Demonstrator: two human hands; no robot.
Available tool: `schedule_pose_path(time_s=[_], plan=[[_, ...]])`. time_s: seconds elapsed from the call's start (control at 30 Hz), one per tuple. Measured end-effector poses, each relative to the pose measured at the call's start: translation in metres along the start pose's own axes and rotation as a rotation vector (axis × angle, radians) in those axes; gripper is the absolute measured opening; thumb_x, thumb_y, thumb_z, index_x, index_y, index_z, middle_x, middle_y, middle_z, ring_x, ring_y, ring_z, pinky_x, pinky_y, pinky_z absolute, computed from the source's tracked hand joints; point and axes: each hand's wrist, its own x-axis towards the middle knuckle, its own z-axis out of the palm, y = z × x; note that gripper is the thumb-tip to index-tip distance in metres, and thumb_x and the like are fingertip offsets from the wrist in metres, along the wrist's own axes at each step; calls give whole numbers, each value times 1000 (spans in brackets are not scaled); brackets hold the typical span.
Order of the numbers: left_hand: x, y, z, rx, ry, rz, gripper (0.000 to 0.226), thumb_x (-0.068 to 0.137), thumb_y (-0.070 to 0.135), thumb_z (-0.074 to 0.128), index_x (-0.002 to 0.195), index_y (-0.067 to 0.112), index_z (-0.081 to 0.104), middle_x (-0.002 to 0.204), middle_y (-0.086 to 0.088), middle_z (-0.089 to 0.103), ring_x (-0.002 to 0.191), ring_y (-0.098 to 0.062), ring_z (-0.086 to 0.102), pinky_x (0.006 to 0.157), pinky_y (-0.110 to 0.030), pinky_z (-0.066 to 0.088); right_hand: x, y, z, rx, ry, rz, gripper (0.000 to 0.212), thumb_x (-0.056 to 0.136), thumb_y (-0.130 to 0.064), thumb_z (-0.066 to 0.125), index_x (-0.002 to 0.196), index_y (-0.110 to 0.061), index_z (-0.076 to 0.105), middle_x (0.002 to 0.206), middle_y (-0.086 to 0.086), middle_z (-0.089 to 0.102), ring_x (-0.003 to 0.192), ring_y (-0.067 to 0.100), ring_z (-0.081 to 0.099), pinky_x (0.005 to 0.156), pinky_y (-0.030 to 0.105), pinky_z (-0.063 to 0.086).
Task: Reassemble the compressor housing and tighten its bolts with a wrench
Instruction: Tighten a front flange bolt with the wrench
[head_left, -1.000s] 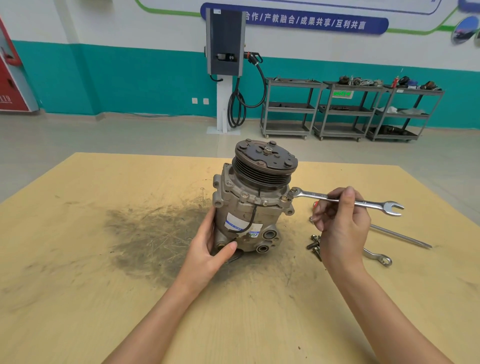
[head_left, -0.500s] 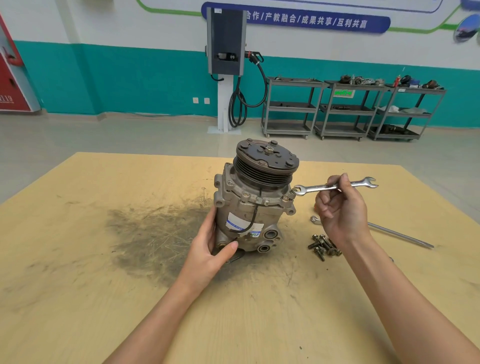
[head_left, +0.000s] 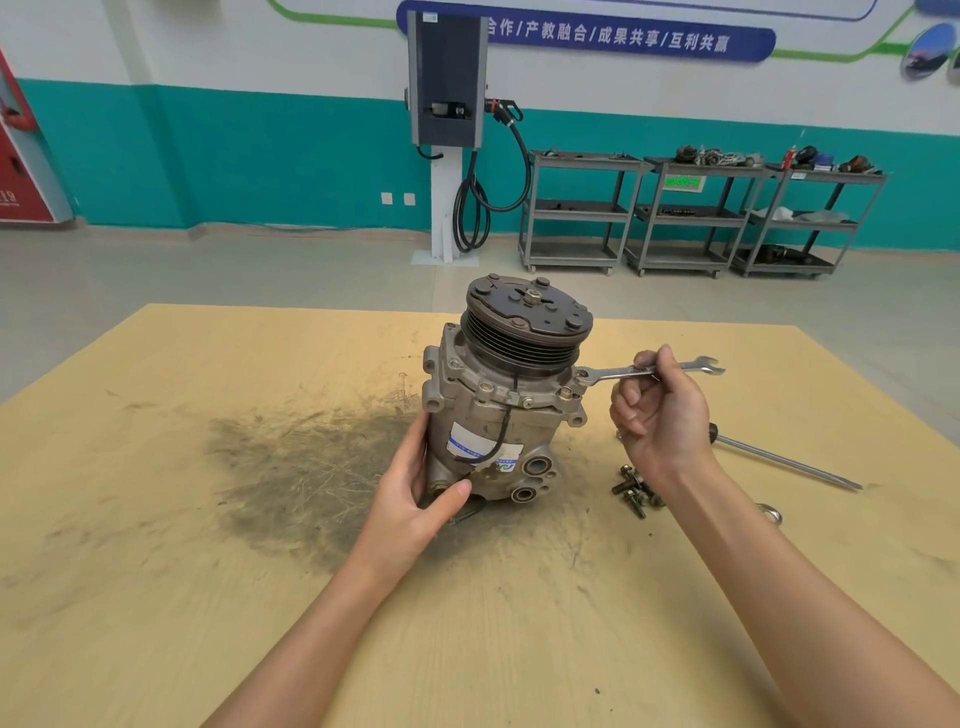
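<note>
Presently catalogued: one compressor (head_left: 506, 400), standing upright at the middle of the wooden table (head_left: 156, 519), pulley end facing up.
Key relation: the wrench (head_left: 647, 370) is lying nearly level, its long axis running out to the right from the bolt (head_left: 581, 375) at the housing's upper right corner; the ring end is sitting at that bolt, the open end is pointing away to the right.
Nearer hand: the right hand (head_left: 657, 415) is working on the bolt side; the left is bracing the opposite, lower flank.
Left hand (head_left: 415, 499): gripping the lower body of the compressor, fingers wrapping behind it, thumb pressing on the front near the label.
Right hand: closing round the wrench shank about midway, thumb and forefinger pinching it, remaining fingers curling beneath.
Step in hand, as a judgement: the corner bolt is apparently being tightened; whether the ring is fully seated on the head cannot be told.
Next move, as a judgement: swinging the wrench about the bolt while the left hand is resisting the turn.
Spare stock: loose bolts (head_left: 634, 488) lying just right of the compressor base, near the right wrist.
Other items: a long metal rod (head_left: 789, 460) lying farther right; dark grease stain (head_left: 301, 467) spreading left of the compressor.
</note>
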Motion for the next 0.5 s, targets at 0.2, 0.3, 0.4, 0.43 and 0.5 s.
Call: schedule_pose_path(time_s=[0.2,0.3,0.4,0.43,0.5], plan=[[-1,0,-1,2,2,-7,82,78,7,67,145,32,27,143,29,45,136,11,42,109,-11,37,2,-8,1,-7,65,-6,40,105,-30,32,73,-13,47,44,2,42,33,11,35,32,17,18],[-1,1,-1,0,-2,-10,83,78,7,67,146,31,26,143,28,44,136,11,42,108,-10,37,9,-13,3,-45,35,36,40,105,-30,32,73,-13,48,44,2,42,33,10,34,32,17,19],[-1,2,-1,-1,-4,-10,84,78,7,67,148,28,26,143,28,45,135,10,43,106,-10,38,14,-16,3,-55,-3,76,38,105,-30,32,74,-13,47,44,2,42,33,10,33,32,17,19],[-1,2,-1,-1,-5,-10,84,78,7,67,148,28,25,143,28,45,135,10,43,107,-10,38,14,-16,3,-54,-14,97,38,105,-30,33,75,-13,47,44,2,42,33,10,33,32,16,19],[-1,2,-1,-1,-7,-7,83,78,7,67,147,30,26,142,30,46,135,11,43,107,-10,37,15,-17,2,-57,-26,135,36,105,-30,33,76,-13,48,44,2,43,34,10,34,30,15,21]])
